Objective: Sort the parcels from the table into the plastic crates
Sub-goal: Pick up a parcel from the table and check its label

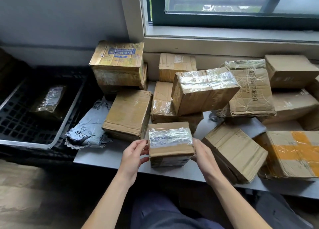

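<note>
while both hands close in on it from either side, a small cardboard parcel point(170, 143) sits near the front edge of the grey table point(103, 157), its top covered with shiny clear tape over a label. the left hand point(133, 157) has its fingers curled loosely, with the fingertips touching the parcel's left face and the thumb near its lower corner. the right hand point(203, 157) lies flat against the right face, fingers fairly straight and together; whether the parcel is lifted or resting on the table cannot be told. just behind it stand a plain brown box point(128, 114) and a tilted, tape-wrapped box point(202, 90) that leans on others. a crumpled grey mailer bag point(88, 128) lies at the table's left end. to the left, beside the table, a black plastic crate point(34, 120) with a gridded floor holds one taped parcel point(49, 100). more boxes crowd the right side, one with orange tape point(296, 152), under a window point(224, 6)
</note>
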`<state>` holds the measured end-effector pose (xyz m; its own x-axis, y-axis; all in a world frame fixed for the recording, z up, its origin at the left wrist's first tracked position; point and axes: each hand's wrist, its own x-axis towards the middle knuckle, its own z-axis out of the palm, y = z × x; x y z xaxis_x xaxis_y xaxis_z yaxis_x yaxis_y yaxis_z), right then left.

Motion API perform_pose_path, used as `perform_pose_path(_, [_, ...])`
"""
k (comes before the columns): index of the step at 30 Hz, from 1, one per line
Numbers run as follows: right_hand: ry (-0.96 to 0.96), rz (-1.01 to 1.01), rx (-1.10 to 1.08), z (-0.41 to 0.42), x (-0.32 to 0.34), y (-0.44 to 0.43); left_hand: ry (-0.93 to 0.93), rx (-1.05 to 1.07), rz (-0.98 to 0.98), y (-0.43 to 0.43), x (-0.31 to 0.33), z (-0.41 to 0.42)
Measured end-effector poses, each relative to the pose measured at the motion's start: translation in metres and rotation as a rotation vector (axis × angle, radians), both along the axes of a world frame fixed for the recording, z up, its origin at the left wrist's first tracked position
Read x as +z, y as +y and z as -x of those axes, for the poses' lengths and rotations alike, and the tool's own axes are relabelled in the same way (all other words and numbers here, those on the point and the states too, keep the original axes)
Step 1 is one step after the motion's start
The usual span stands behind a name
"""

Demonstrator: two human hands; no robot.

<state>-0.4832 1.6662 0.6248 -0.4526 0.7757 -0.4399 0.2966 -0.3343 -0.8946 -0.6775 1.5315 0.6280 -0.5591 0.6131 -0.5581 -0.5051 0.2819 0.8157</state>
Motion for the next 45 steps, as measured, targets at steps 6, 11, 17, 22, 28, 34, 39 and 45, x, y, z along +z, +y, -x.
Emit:
perform_pose_path(6, [-0.025, -0.046, 0.036, 0.001, 0.002, 0.000, -0.025, -0.085, 0.253, 0.001, -0.034, -0.004])
perform_pose_path(11, [0.128, 0.208, -0.116, -0.003, 0.005, -0.004, -0.171, -0.191, 0.088, 0.002, -0.021, 0.002])
perform_pose_path(17, [-0.053, 0.179, -0.134, -0.016, -0.017, 0.005, 0.120, -0.093, 0.121, -0.010, -0.012, 0.017])
perform_pose_path(22, [-0.163, 0.064, -0.058, -0.023, -0.016, 0.004, 0.174, -0.112, 0.198, -0.024, -0.021, 0.014])
perform_pose_path(28, [-0.144, -0.016, 0.025, -0.017, -0.003, 0.000, 0.048, -0.136, 0.180, -0.020, -0.025, 0.009])
perform_pose_path(34, [-0.137, -0.087, 0.059, -0.030, -0.013, -0.007, 0.202, -0.183, 0.104, -0.027, -0.027, 0.010])
perform_pose_path(39, [-0.368, -0.108, 0.210, -0.035, -0.029, -0.020, 0.244, -0.260, 0.208, -0.031, -0.045, -0.005])
perform_pose_path(45, [-0.315, -0.037, 0.126, -0.036, -0.032, -0.025, 0.288, -0.291, 0.213, -0.032, -0.033, -0.013])
